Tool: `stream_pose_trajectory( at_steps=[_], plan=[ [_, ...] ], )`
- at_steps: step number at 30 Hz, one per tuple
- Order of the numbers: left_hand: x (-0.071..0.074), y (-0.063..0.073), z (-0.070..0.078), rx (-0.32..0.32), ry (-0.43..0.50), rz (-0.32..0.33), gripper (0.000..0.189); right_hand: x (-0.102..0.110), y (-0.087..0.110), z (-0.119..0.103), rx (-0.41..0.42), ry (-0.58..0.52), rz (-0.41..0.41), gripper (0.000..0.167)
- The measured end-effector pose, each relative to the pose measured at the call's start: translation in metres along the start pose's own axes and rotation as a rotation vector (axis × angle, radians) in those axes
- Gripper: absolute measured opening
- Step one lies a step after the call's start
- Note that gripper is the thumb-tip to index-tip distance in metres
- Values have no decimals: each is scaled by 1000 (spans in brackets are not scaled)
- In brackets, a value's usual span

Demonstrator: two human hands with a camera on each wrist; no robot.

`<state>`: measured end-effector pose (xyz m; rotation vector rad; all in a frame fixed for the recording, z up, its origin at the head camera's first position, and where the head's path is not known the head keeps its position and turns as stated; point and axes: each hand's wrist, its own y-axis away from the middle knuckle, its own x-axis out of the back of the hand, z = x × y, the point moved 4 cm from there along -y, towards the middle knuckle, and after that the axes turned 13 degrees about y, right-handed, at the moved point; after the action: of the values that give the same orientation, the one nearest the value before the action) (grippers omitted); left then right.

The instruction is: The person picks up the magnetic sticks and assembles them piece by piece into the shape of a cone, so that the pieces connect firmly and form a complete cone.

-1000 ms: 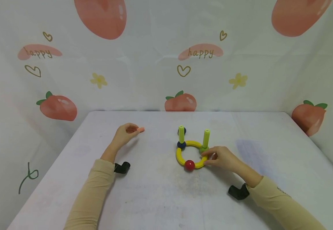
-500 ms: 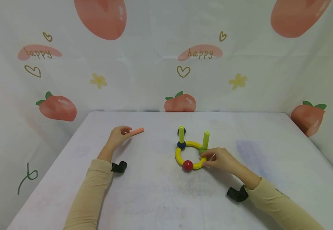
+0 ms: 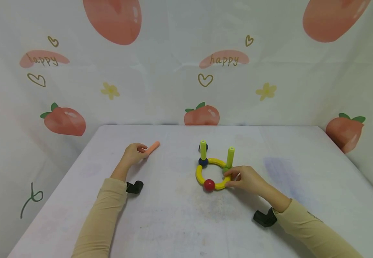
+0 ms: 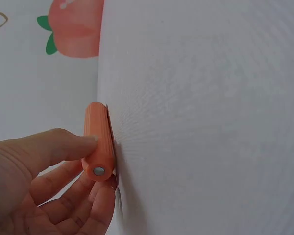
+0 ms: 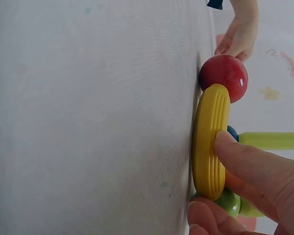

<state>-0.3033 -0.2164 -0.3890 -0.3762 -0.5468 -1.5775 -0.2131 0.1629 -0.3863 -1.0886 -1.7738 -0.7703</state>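
Note:
An orange magnetic rod (image 3: 154, 147), ribbed and with a metal disc in its end, is pinched between the thumb and fingers of my left hand (image 3: 131, 154), low over the table at left. My right hand (image 3: 250, 180) grips a yellow curved rod (image 5: 211, 147) on the near right of a ring. Yellow curved rods (image 3: 200, 175) form this ring with a red ball (image 3: 209, 185), a dark blue ball (image 3: 203, 162) and a green ball (image 3: 226, 170), which the right fingers partly hide. Light green rods (image 3: 203, 150) stand upright on the blue and green balls.
Another dark blue ball (image 3: 207, 147) lies behind the ring, partly hidden by an upright rod. The white table (image 3: 173, 222) meets a printed cloth backdrop (image 3: 160, 79) at its far edge. Black wrist devices (image 3: 135, 187) sit below both hands.
My left hand has drawn back to the left, and more of the orange rod shows, now angled more steeply upward. The ring has shifted slightly left with my right hand.

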Motion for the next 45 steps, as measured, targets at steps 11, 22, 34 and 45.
stream_pose_trajectory(
  at_steps=[11, 22, 34, 45],
  plan=[
    [-10, 2, 2, 0, 114, -43, 41, -1, -1, -3, 21, -13, 8, 26],
    [-28, 10, 20, -81, 148, -114, 40, -1, -2, -6, 26, -1, 3, 26],
    [-51, 26, 38, -148, 195, -174, 42, 0, -2, -5, 29, 3, 11, 24],
    [-72, 46, 58, -261, 231, -325, 44, 0, -1, -6, 34, -5, 4, 25]
  ],
)
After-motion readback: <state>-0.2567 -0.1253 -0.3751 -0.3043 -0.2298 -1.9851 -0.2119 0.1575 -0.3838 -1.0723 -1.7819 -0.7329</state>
